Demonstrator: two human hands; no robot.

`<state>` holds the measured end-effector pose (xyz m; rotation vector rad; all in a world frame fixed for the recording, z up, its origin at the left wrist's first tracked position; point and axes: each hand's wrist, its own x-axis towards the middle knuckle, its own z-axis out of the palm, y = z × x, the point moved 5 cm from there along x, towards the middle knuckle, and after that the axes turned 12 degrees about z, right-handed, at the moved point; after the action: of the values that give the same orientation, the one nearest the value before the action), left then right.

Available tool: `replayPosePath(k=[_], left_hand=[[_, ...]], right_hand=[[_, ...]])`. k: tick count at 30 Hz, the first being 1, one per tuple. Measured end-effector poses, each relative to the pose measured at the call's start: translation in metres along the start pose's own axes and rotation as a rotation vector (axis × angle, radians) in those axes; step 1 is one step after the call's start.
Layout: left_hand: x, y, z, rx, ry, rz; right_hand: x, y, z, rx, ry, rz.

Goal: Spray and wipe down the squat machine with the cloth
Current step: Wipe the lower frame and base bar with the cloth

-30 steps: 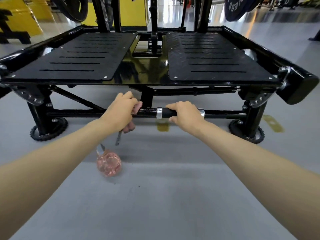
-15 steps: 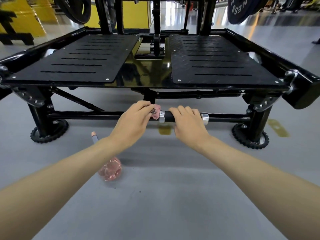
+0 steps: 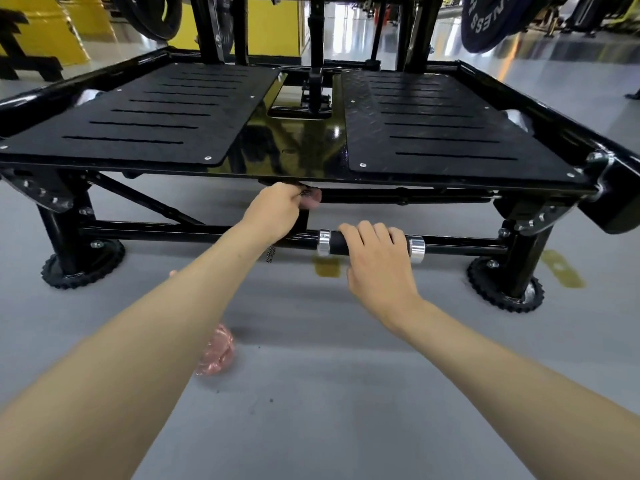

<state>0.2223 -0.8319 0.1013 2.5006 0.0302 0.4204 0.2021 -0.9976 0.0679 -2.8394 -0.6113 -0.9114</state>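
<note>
The black squat machine stands in front of me, its platform [image 3: 298,147] carrying two slotted foot plates. My left hand [image 3: 277,211] grips a small dark cloth [image 3: 306,194] and holds it against the underside of the platform's front edge; a strand of the cloth hangs below my wrist. Lower down, my right hand [image 3: 377,258] curls its fingers over the black grip of the low crossbar [image 3: 173,232], between two silver collars. A pink spray bottle [image 3: 216,351] lies on the grey floor, mostly hidden behind my left forearm.
Toothed round feet [image 3: 505,289] hold the frame's legs at the left and right. Weight plates [image 3: 485,19] hang at the back. Yellow marks [image 3: 327,270] show on the floor under the bar. Grey floor spreads in front of the machine.
My left hand has risen with the cloth from the low crossbar to the platform's front edge. My right hand has stayed on the bar's grip.
</note>
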Motion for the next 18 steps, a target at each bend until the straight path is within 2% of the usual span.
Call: replayPosePath(k=[5,11,13,14,16,18], left_hand=[[-0.005,0.0,-0.006,-0.012,0.031,-0.004],[-0.042,0.006,-0.019,-0.07,-0.016,0.073],[-0.055,0.008,-0.022,-0.058,0.025,0.044],[-0.058,0.007,-0.024,-0.049,0.065,-0.002],[-0.056,-0.008,-0.022,-0.074,0.15,-0.203],[-0.054,-0.027,-0.011,-0.361,0.196,-0.47]], right_hand=[[0.0,-0.001,-0.001,-0.005,-0.012,0.011],[0.0,0.0,-0.003,0.008,-0.013,0.012],[0.0,-0.001,-0.003,0.021,-0.008,0.018],[0.0,-0.001,-0.003,0.022,-0.005,0.024],[0.0,-0.001,-0.003,0.019,0.005,0.03],[0.0,-0.002,-0.002,0.021,0.015,0.034]])
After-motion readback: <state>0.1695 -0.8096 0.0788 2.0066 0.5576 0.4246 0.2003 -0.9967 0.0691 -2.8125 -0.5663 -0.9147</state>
